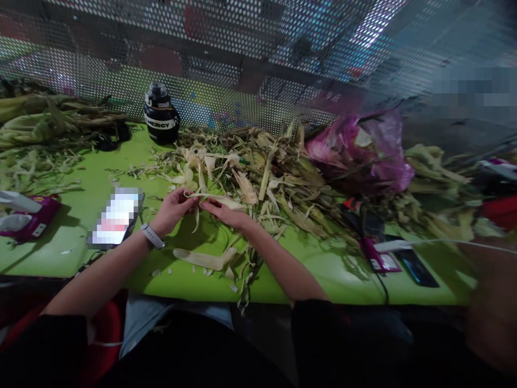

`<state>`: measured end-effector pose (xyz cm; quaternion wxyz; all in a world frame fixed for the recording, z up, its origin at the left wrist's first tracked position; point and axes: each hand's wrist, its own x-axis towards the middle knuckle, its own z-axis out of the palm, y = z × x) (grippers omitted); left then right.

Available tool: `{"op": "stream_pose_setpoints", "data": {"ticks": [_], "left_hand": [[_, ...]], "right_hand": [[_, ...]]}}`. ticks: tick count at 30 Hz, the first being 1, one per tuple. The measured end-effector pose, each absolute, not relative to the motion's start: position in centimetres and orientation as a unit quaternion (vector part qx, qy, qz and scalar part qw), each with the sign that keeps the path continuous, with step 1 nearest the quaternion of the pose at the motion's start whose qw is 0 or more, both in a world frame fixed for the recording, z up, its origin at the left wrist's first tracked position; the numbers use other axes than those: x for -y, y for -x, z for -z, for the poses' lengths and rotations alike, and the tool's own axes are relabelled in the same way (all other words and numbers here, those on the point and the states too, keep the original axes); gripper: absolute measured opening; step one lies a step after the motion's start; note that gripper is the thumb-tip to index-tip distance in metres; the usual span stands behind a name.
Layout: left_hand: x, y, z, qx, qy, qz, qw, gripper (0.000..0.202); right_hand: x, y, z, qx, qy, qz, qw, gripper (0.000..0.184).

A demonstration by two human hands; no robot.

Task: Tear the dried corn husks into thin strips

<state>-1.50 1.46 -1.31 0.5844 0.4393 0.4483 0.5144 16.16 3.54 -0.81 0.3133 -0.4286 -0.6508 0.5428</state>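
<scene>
My left hand (173,209) and my right hand (226,212) meet over the green table (81,237). Both pinch a pale strip of dried leaf (210,197) stretched between them, its ends curling down. A white band sits on my left wrist (152,235). Just beyond my hands lies a big heap of dry husks and stalks (274,188). A flat pale husk piece (204,259) lies on the table below my hands.
A phone (117,216) lies left of my left hand. A black jar (160,114) stands at the back by the perforated metal screen (226,64). A pink plastic bag (363,148), another phone (416,267), cables and more stalks are at the right. Magenta packets (28,218) lie far left.
</scene>
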Motion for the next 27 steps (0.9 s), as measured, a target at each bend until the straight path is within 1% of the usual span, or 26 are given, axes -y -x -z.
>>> {"op": "stream_pose_setpoints", "data": {"ticks": [3, 9, 12, 16, 20, 23, 27], "left_hand": [[-1.5, 1.5, 1.4, -0.457, -0.456, -0.521, 0.557, 0.038], [-1.4, 1.5, 1.2, -0.467, -0.450, -0.531, 0.545, 0.036], [-1.3, 1.5, 1.3, -0.471, -0.457, -0.518, 0.549, 0.035], [-0.8, 1.3, 1.2, -0.463, -0.493, -0.474, 0.563, 0.035], [-0.3, 1.2, 0.5, -0.438, -0.530, -0.443, 0.575, 0.032], [-0.4, 1.4, 0.1, -0.411, -0.529, -0.440, 0.597, 0.030], [-0.8, 1.8, 0.1, -0.383, -0.523, -0.421, 0.635, 0.030]], "right_hand": [[-3.7, -16.0, 1.1, 0.654, 0.437, -0.522, 0.330, 0.037], [-3.3, -15.7, 1.2, 0.632, 0.399, -0.594, 0.296, 0.039], [-3.0, -15.6, 0.8, 0.625, 0.417, -0.577, 0.321, 0.040], [-2.7, -15.6, 0.8, 0.671, 0.454, -0.470, 0.350, 0.038], [-2.8, -15.7, 1.2, 0.669, 0.444, -0.425, 0.418, 0.039], [-2.8, -15.8, 1.0, 0.649, 0.458, -0.421, 0.439, 0.040], [-3.0, -15.9, 0.5, 0.601, 0.462, -0.486, 0.434, 0.039]]}}
